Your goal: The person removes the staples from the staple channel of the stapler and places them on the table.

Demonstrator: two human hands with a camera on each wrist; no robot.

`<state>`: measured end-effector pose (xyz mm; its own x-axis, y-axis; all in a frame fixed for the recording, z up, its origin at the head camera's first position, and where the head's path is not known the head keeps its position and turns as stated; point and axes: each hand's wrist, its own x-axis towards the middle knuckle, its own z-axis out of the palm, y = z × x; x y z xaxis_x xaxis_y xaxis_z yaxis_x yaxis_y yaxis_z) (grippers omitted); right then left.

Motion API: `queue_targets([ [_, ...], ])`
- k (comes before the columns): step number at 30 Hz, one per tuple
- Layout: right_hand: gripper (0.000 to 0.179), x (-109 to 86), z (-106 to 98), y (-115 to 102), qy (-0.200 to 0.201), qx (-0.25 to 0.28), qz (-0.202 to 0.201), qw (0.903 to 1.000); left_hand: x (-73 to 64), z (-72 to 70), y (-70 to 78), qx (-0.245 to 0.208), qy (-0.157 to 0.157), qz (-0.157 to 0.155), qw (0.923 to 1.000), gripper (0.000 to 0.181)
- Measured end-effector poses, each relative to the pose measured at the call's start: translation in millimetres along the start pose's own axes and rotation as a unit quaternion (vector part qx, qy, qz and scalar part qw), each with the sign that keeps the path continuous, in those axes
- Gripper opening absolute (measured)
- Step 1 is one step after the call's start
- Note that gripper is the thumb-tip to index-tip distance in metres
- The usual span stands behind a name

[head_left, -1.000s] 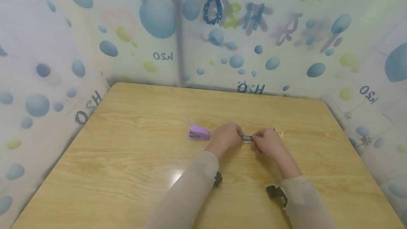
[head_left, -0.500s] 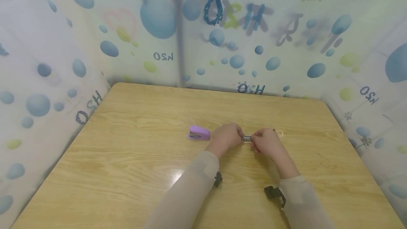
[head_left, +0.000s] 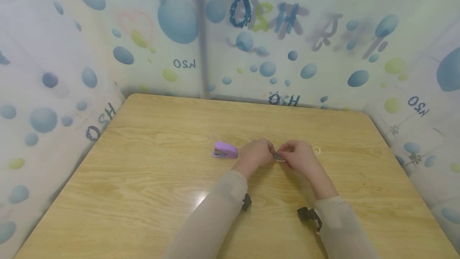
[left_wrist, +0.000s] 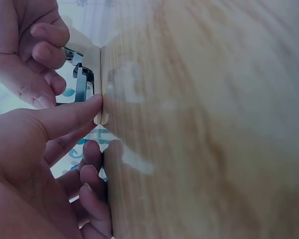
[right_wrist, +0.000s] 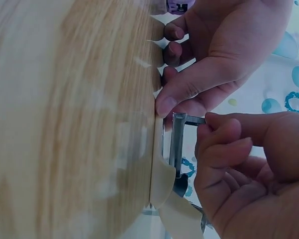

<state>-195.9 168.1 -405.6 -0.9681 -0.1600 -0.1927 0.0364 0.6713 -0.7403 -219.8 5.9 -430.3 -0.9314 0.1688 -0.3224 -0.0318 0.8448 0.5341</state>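
Observation:
A cream stapler (right_wrist: 163, 181) lies opened out on the table, its metal magazine (right_wrist: 177, 144) exposed in the right wrist view. My left hand (head_left: 256, 153) pinches the stapler's left end between thumb and fingers, low against the tabletop. Thumb and index finger of my right hand (head_left: 300, 156) pinch a small grey metal strip (right_wrist: 195, 120), perhaps staples, at that same end of the magazine. In the head view, both hands nearly meet and cover most of the stapler. Past the right hand, a cream loop-shaped part (head_left: 317, 150) shows.
A purple stapler (head_left: 225, 150) lies just left of the left hand. The wooden table (head_left: 143, 183) reaches back to a curtain (head_left: 230, 51) printed with blue bubbles. Dark wrist devices (head_left: 308, 214) sit below both forearms.
My right hand has shifted left toward the left hand, and its fingers now hide most of the metal magazine in the head view. The left hand and purple stapler stay put.

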Motion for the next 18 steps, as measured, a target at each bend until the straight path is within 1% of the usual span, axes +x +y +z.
queue_targets([
  [4,0.026,1.5,1.6,0.9,0.005,-0.008,-0.009,0.9999,-0.5,-0.1,0.2,0.002,0.000,0.000,1.0000,0.016],
  [12,0.024,2.3,1.8,1.3,0.000,-0.024,-0.014,0.9996,-1.2,-1.4,0.5,-0.002,-0.002,0.001,1.0000,0.018],
  [18,0.027,0.1,-5.2,0.4,-0.005,-0.041,-0.022,0.9989,-2.6,-2.7,1.9,-0.005,-0.003,0.004,1.0000,0.015],
])
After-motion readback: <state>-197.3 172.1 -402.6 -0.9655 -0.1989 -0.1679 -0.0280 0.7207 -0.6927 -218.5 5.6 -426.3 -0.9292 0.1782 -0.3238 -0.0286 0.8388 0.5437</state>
